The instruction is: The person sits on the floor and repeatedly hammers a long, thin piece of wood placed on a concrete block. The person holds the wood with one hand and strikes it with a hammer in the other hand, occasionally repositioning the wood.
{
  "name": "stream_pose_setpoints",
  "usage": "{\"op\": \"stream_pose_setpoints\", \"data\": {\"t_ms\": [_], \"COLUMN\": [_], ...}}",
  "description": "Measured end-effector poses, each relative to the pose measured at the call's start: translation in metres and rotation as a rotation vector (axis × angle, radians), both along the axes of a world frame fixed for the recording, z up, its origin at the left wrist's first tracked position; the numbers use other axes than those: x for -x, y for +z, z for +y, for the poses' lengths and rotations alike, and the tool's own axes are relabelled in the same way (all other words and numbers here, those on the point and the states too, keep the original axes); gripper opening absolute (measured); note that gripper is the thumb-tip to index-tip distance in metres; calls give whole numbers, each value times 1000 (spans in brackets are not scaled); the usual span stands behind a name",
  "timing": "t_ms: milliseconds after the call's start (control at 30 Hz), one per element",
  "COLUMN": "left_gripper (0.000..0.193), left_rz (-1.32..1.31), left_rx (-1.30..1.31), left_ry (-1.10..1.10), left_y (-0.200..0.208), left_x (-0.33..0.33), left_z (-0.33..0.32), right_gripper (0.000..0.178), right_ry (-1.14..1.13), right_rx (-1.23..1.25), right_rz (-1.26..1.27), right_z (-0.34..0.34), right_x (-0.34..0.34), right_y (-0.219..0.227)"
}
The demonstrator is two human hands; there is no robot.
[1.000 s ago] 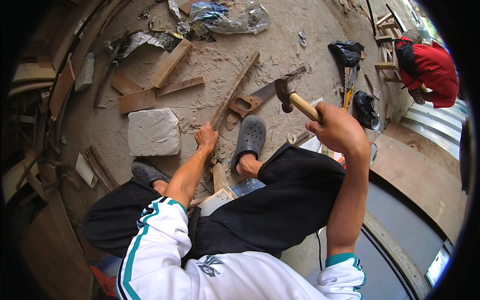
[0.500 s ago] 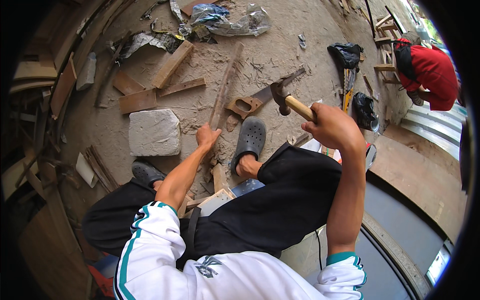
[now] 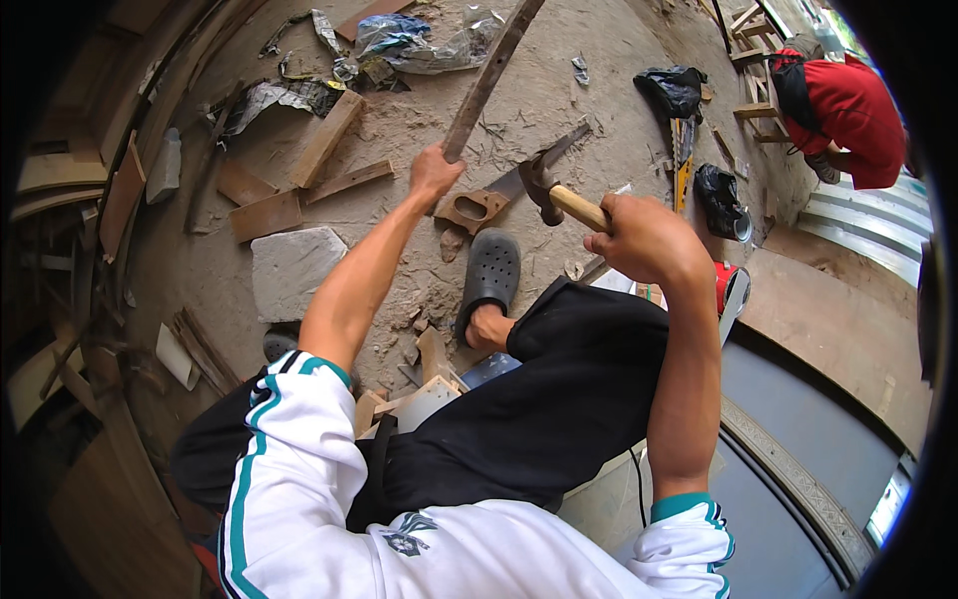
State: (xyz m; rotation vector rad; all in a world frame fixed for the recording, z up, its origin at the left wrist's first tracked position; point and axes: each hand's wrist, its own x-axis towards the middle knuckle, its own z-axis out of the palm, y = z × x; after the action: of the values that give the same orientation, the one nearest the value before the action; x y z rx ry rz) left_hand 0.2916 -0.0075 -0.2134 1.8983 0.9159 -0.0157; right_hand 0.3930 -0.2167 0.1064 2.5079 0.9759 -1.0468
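My left hand point(image 3: 436, 172) is closed around the lower part of a long, narrow wooden strip point(image 3: 489, 85), which slants up toward the far side. A claw hammer point(image 3: 576, 205) is in my right hand point(image 3: 647, 236), gripped by its light wooden handle. Its dark head points left, above the ground. Below and left of the hammer head, a handsaw point(image 3: 479, 205) with a wooden grip lies on the ground. My grey clog point(image 3: 491, 275) is just in front of the saw. A pale, rough-faced block point(image 3: 295, 272) sits left of my left forearm.
Several wood offcuts point(image 3: 327, 140) lie ahead on the left, near crumpled plastic and paper point(image 3: 399, 40). A yellow-edged saw point(image 3: 683, 165) and black bags point(image 3: 671, 92) are at right. Someone in red point(image 3: 853, 120) bends over at far right. Boards point(image 3: 130, 419) crowd the left side.
My left hand has moved farther forward and slightly right, carrying the wooden strip up off the ground. The hammer has shifted slightly left with my right hand.
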Motion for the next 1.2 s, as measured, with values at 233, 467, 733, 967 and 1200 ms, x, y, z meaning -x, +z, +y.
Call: {"op": "stream_pose_setpoints", "data": {"t_ms": [233,467,733,967,1200], "left_gripper": [35,34,32,32,34], "left_rz": [76,94,45,226,162], "left_rx": [-269,-212,-291,-321,-187], "left_ry": [-21,-151,-363,-446,-162], "left_y": [-86,-96,-106,-80,-66], "left_x": [80,105,112,105,55], "left_z": [27,8,10,3,-4], "right_gripper": [32,32,31,30,33], "right_ry": [-8,1,13,24,14], "right_rx": [19,4,13,27,46], "right_rz": [16,10,4,22,17], "right_z": [5,7,18,24,18], "right_x": [-1,2,5,8,8], "right_y": [3,4,6,10,7]}}
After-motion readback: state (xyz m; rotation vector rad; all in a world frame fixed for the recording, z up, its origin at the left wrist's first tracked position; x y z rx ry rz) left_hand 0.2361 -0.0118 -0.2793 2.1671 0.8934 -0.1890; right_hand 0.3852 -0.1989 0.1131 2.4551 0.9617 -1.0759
